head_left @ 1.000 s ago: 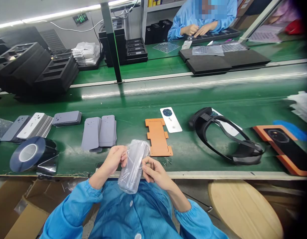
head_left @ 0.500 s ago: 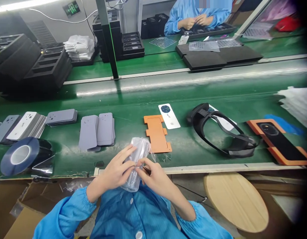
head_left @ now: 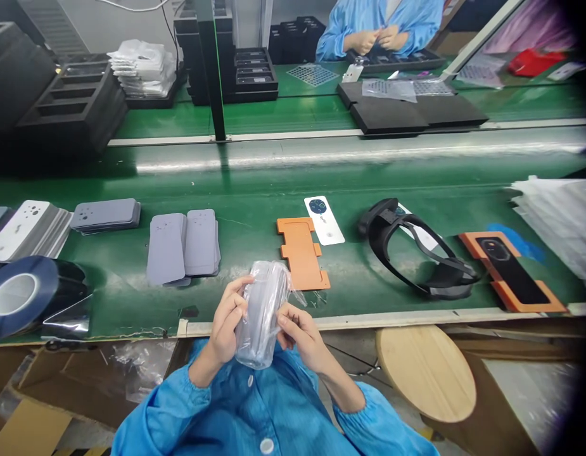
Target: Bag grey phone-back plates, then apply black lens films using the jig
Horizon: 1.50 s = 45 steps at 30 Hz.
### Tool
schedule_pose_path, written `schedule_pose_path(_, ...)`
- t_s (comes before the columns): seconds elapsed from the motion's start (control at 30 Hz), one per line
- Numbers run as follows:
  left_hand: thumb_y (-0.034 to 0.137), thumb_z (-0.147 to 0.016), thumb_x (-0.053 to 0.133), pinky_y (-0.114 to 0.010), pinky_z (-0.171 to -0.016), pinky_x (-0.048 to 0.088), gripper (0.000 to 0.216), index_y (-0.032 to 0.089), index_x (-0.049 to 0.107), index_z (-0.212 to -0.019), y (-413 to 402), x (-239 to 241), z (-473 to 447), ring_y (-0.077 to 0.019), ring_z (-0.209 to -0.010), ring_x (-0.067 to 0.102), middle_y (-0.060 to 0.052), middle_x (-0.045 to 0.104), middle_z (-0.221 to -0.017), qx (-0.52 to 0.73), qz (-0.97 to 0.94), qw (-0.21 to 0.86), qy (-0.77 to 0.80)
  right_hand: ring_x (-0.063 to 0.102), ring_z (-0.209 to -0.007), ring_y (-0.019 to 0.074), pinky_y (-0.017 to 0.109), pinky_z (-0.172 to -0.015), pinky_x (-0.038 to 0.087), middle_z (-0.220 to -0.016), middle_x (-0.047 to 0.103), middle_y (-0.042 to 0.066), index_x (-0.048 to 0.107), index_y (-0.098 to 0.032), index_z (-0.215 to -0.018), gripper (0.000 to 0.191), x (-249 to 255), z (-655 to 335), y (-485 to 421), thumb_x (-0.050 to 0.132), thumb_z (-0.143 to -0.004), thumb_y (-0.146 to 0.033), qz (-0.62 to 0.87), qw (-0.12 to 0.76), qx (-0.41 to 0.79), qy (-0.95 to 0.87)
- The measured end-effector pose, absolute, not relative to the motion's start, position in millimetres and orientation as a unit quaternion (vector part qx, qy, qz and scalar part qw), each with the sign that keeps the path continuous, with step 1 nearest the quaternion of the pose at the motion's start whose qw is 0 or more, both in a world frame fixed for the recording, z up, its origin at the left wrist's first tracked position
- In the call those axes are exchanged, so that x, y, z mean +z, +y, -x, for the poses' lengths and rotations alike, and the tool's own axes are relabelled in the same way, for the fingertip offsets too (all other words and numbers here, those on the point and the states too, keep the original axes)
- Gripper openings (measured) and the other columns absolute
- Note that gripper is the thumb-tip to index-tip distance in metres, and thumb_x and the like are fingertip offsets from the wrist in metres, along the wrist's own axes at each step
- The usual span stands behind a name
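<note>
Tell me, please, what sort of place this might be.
Probably a workshop handling phone parts: there is a long green workbench, stacks of flat grey phone-shaped pieces lying on it, and a co-worker in a blue cloth smock opposite.

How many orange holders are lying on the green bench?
2. One flat, notched orange holder lies just beyond the clear plastic-wrapped bundle; the second orange holder, at the right, has a black phone-shaped piece in it. More could be hidden.
</note>
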State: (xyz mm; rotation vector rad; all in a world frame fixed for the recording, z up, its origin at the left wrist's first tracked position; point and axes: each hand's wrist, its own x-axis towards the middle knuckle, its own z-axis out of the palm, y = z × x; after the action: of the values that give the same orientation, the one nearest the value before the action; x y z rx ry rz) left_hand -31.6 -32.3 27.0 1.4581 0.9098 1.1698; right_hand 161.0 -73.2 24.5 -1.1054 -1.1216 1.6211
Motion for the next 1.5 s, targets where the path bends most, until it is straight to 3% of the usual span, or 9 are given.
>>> schedule_pose_path(0.13, 0.014, -0.094, 0.045, -0.06, -0.118, 0.032, 0.017, 0.018, 0.061, -0.101, -34, 37, 41, -0.0358, -0.146, 0.037, -0.013, 0.041, -0.157, 0.464, -0.745, 0.346, 0.331, 0.039, -0.046, 0.0102, 0.023, -0.049, 0.031, -0.052, 0.051, -0.007, 0.054, -0.02, -0.092, 0.026, 34, -161, -77, 0.052, -0.1, -0.045, 0.468, 0.41, 0.623, -0.474)
schedule_pose_path(0.3, 0.013, -0.088, 0.052, -0.063, -0.115, 0.034, 0.046, 0.013, 0.053, -0.133, -36, 47, 60, -0.041, -0.15, 0.028, -0.022, 0.035, -0.16, 0.306, -0.897, 0.218, 0.233, 0.038, -0.048, 0.01, 0.023, -0.051, 0.03, -0.053, 0.043, -0.01, 0.061, -0.022, -0.105, 0.014, 70, -156, -80, 0.063, -0.092, -0.028, 0.524, 0.257, 0.534, -0.612)
schedule_pose_path(0.53, 0.011, -0.093, 0.05, -0.057, -0.115, 0.038, 0.008, 0.017, 0.054, -0.092, -45, 35, 48, -0.0365, -0.147, 0.032, -0.02, 0.042, -0.152, 0.32, -0.857, 0.273, 0.296, 0.049, -0.055, 0.0118, 0.023, -0.053, 0.031, -0.066, 0.056, -0.007, 0.052, -0.024, -0.09, 0.009, 88, -145, -81, 0.06, -0.092, -0.025, 0.55, 0.186, 0.526, -0.621)
schedule_pose_path(0.7, 0.019, -0.1, 0.042, -0.054, -0.108, 0.041, 0.015, 0.02, 0.049, -0.086, -48, 19, 43, -0.0302, -0.13, 0.046, -0.015, 0.052, -0.134, 0.408, -0.786, 0.327, 0.331, 0.049, -0.047, 0.0111, 0.023, -0.051, 0.034, -0.053, 0.05, -0.009, 0.044, -0.023, -0.077, 0.025, 77, -148, -82, 0.059, -0.096, -0.03, 0.522, 0.202, 0.58, -0.592)
schedule_pose_path(0.97, 0.023, -0.104, 0.031, -0.049, -0.099, 0.051, 0.033, 0.021, 0.044, -0.073, -63, 2, 24, -0.0248, -0.112, 0.058, -0.011, 0.057, -0.119, 0.569, -0.607, 0.317, 0.456, 0.049, -0.049, 0.0102, 0.023, -0.05, 0.036, -0.061, 0.046, -0.008, 0.039, -0.024, -0.074, 0.043, 29, -156, -99, 0.069, -0.09, -0.05, 0.462, 0.361, 0.674, -0.451)
schedule_pose_path(1.13, 0.032, -0.092, 0.061, -0.051, -0.103, 0.048, 0.018, 0.021, 0.048, -0.086, -66, 19, 30, -0.0314, -0.13, 0.049, -0.014, 0.048, -0.134, 0.508, -0.679, 0.265, 0.46, 0.05, -0.052, 0.0119, 0.024, -0.051, 0.036, -0.062, 0.05, -0.006, 0.057, -0.023, -0.098, 0.02, 46, -159, -101, 0.065, -0.094, -0.04, 0.497, 0.313, 0.59, -0.554)
schedule_pose_path(1.23, 0.029, -0.082, 0.074, -0.036, -0.082, 0.051, 0.03, 0.023, 0.044, -0.087, -72, 36, 38, -0.0236, -0.1, 0.06, -0.008, 0.057, -0.104, 0.446, -0.695, 0.205, 0.525, 0.049, -0.051, 0.0129, 0.025, -0.052, 0.034, -0.061, 0.056, -0.007, 0.06, -0.026, -0.117, 0.027, 63, -155, -104, 0.068, -0.092, -0.035, 0.509, 0.227, 0.521, -0.647)
schedule_pose_path(1.33, 0.03, -0.089, 0.066, -0.027, -0.055, 0.031, 0.04, 0.024, 0.033, -0.068, -83, 53, 42, -0.014, -0.055, 0.045, 0.005, 0.042, -0.061, 0.305, -0.734, 0.192, 0.576, 0.056, -0.053, 0.0155, 0.026, -0.053, 0.032, -0.067, 0.065, -0.004, 0.06, -0.025, -0.107, 0.016, 67, -146, -110, 0.065, -0.092, -0.027, 0.539, 0.177, 0.465, -0.68)
schedule_pose_path(1.5, 0.029, -0.098, 0.046, -0.033, -0.052, 0.018, 0.033, 0.025, 0.04, -0.066, -91, 71, 42, -0.0165, -0.046, 0.043, 0.002, 0.049, -0.054, 0.143, -0.77, 0.222, 0.581, 0.06, -0.059, 0.0176, 0.027, -0.057, 0.032, -0.075, 0.068, 0.0, 0.053, -0.024, -0.095, 0.015, 62, -136, -116, 0.052, -0.088, -0.011, 0.547, 0.166, 0.433, -0.697)
